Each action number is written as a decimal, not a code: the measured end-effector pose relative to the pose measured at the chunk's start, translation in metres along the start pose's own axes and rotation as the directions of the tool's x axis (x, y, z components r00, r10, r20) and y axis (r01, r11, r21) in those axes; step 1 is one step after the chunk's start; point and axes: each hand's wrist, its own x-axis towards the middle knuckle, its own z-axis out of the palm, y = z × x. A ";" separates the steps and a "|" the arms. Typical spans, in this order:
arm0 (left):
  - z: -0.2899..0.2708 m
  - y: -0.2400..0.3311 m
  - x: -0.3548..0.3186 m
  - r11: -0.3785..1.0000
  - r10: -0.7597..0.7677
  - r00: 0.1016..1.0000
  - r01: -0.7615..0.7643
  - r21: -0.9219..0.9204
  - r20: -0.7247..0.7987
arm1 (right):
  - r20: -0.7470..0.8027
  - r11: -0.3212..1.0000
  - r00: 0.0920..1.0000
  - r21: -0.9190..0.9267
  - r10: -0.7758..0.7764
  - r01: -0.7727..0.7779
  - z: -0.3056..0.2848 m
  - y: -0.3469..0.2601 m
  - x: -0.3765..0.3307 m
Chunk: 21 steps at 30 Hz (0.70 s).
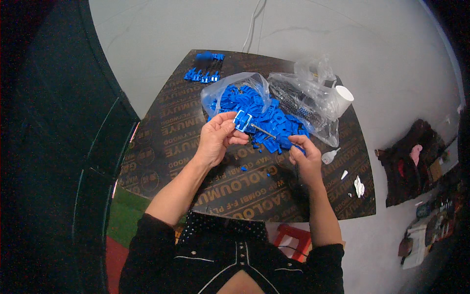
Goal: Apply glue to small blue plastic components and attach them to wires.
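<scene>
Pinched between the thumb and fingers of my left hand (215,139) is a square blue plastic part (243,121) with pale, shiny edges. My right hand (307,160) is wrapped round a screwdriver (264,131); its thin metal shaft points left, with the tip at or very near the part's right side. Whether the tip touches it I cannot tell. Both hands are above the near side of a heap of loose blue plastic parts (280,121), which spills from a clear plastic bag (209,93).
The dark printed plywood table (164,164) carries several blue pieces (201,76) at the far left. A clear bag of black parts (306,105) and a white cup (344,98) stand at the right, with a white bottle-like item (330,156) and crumpled white scrap (359,187) nearer.
</scene>
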 end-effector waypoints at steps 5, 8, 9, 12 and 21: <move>0.005 -0.009 -0.003 0.958 0.121 0.991 -0.100 0.267 -0.064 | -0.043 0.999 0.999 0.041 0.018 -0.016 0.001 0.002 0.000; 0.005 -0.015 -0.008 0.796 0.303 0.953 -0.246 0.553 -0.012 | -0.098 0.983 0.994 0.183 0.049 -0.030 0.001 0.007 0.003; 0.006 -0.016 -0.010 0.627 0.390 0.919 -0.307 0.716 0.053 | -0.113 0.969 0.992 0.248 0.047 -0.017 0.000 0.008 0.003; 0.015 -0.012 -0.013 0.432 0.506 0.853 -0.377 0.819 0.125 | -0.131 0.960 0.991 0.280 0.037 0.001 0.000 0.009 0.005; 0.018 -0.005 -0.015 0.265 0.553 0.802 -0.429 0.864 0.228 | -0.136 0.903 0.991 0.427 0.007 0.052 0.001 0.011 0.005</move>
